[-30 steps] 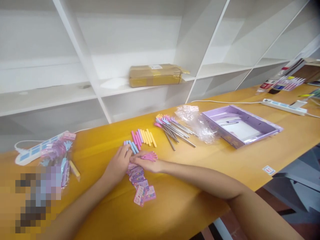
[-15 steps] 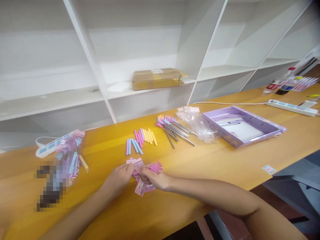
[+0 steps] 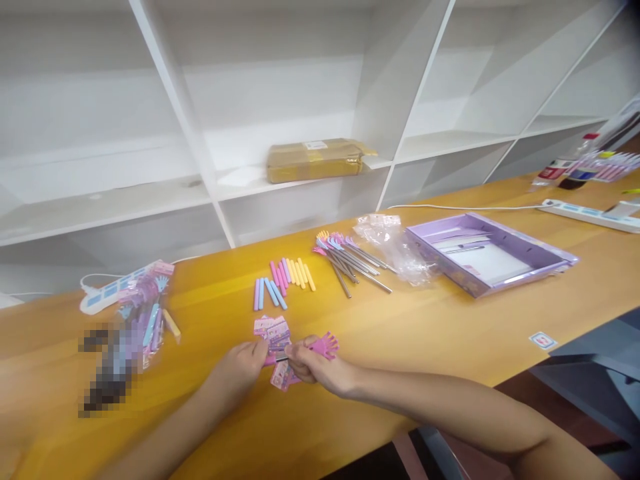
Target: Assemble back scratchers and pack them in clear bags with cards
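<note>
My right hand (image 3: 313,363) is closed around a back scratcher with a pink hand-shaped head (image 3: 326,345), which sticks out to the right. A short stretch of its metal rod (image 3: 283,357) shows between my hands. My left hand (image 3: 247,363) is closed around the pink handle (image 3: 270,360) at the rod's other end. Below my hands lie several printed cards (image 3: 277,328), partly covered by them. Farther back are blue and purple handle sleeves (image 3: 274,293), pink and yellow sleeves (image 3: 300,273), and a pile of metal-rod back scratchers (image 3: 357,260).
Clear plastic bags (image 3: 393,250) lie beside a purple tray (image 3: 483,290) holding papers and a pen. At left are bagged back scratchers (image 3: 150,313) and a power strip (image 3: 107,293). Another power strip (image 3: 590,215) and bottles (image 3: 580,170) stand right. A cardboard box (image 3: 315,163) rests on the shelf.
My right hand and the pink head have shifted slightly right and down, away from my left hand. More of the metal rod now shows between them.
</note>
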The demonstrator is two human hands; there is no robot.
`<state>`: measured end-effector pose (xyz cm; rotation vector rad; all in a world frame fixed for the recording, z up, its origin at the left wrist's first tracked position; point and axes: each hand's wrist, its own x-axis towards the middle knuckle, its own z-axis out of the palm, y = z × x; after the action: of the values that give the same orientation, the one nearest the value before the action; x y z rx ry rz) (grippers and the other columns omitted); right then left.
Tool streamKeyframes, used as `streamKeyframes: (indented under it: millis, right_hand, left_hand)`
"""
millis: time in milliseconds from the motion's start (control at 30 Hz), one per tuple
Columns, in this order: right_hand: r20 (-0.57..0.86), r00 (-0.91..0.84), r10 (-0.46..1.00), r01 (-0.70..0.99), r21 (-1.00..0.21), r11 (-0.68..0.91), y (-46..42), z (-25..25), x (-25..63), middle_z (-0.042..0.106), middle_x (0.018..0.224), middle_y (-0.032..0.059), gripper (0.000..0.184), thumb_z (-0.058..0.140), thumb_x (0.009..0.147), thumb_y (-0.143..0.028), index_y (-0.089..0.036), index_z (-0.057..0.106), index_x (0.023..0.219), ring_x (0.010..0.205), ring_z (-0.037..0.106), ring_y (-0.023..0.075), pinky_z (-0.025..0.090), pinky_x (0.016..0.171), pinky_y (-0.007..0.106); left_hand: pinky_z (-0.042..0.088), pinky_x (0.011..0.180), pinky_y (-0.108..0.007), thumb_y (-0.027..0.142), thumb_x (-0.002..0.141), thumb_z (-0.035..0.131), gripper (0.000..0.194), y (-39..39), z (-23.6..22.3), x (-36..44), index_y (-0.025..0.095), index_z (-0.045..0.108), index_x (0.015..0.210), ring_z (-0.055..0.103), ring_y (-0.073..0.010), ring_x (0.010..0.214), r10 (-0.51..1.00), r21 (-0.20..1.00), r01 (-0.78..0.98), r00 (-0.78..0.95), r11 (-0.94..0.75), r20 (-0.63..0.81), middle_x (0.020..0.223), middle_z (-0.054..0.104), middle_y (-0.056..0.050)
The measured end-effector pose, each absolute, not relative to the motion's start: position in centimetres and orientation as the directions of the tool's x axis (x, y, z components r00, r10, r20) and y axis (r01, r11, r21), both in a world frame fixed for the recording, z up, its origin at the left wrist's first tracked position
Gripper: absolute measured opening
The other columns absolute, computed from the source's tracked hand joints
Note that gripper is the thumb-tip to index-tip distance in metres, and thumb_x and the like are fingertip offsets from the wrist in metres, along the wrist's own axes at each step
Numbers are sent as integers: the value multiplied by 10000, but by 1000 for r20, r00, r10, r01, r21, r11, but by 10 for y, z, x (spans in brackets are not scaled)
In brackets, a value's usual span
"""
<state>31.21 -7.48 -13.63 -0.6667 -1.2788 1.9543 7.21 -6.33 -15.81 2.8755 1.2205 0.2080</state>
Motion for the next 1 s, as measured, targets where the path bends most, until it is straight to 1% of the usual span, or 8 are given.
streamKeyframes:
  millis: [233, 367, 433, 533, 667, 767, 867, 1000]
  right_hand:
    - [-59, -609, 791, -304, -904, -302, -85, -134, 326, 229, 520, -92, 588, 646, 923, -544, -237, 273, 586, 462, 168, 55, 109, 485, 280]
    - [-87, -427, 900, -319, -917, -240, -80, -129, 374, 165, 544, -97, 617, 649, 912, -578, -246, 228, 607, 472, 113, 61, 91, 489, 279]
    - [-38, -310, 950, -206, -973, -106, -69, -118, 409, 210, 546, -79, 583, 634, 933, -566, -241, 283, 600, 478, 183, 78, 154, 490, 279]
    - [161, -189, 969, 80, -981, 178, -40, -96, 455, 501, 661, 24, 491, 626, 966, -547, -198, 531, 634, 627, 483, 143, 380, 596, 294]
    - [246, -93, 965, 413, -872, 262, 24, -71, 481, 656, 813, 65, 460, 644, 948, -593, -177, 608, 754, 736, 597, 174, 469, 717, 307]
    - [275, -4, 961, 727, -660, 192, 78, -64, 486, 657, 788, 40, 398, 593, 1000, -530, -187, 534, 807, 718, 572, 151, 441, 696, 264]
    - [291, 38, 956, 850, -512, 122, 119, -68, 489, 706, 906, 83, 186, 595, 1003, -318, -172, 567, 893, 810, 611, 168, 447, 761, 261]
    - [233, 29, 972, 931, -360, 59, 137, -99, 485, 721, 946, 187, 103, 538, 950, -105, -124, 640, 958, 936, 653, 248, 447, 857, 319]
  left_hand:
    - [446, 635, -312, 100, 1039, 443, 252, -74, -167, 46, 248, 455, 834, 644, -228, 624, 745, 132, 734, 644, -666, 175, 704, 642, -29]
    - [436, 646, -301, 166, 1019, 414, 217, -74, -170, -10, 257, 420, 822, 640, -217, 623, 898, 225, 870, 423, -439, 120, 689, 625, -7]
    - [407, 612, -293, 198, 1022, 382, 219, -67, -166, -28, 264, 378, 813, 607, -206, 560, 977, 299, 930, 200, -213, 73, 629, 556, 23]
    - [400, 588, -282, 232, 1003, 422, 140, -40, -152, -21, 269, 371, 879, 624, -205, 574, 998, 425, 904, -56, 50, 3, 658, 549, 41]
    - [519, 748, -301, 219, 918, 586, 279, 24, -139, 27, 196, 459, 1165, 723, -213, 815, 994, 528, 844, -112, 90, 9, 938, 692, -38]
    - [550, 790, -320, 264, 950, 608, 473, 65, -145, 59, 113, 410, 1352, 745, -210, 824, 990, 549, 830, -135, 95, 33, 1113, 710, -133]
    - [543, 951, -352, 268, 968, 613, 493, 82, -159, 75, 86, 427, 1386, 742, -264, 1090, 984, 543, 837, -148, 74, 95, 1288, 674, -225]
    - [512, 1020, -369, 241, 974, 605, 367, 81, -174, 69, 111, 547, 1312, 705, -302, 1202, 983, 516, 856, -128, 42, 132, 1232, 728, -197]
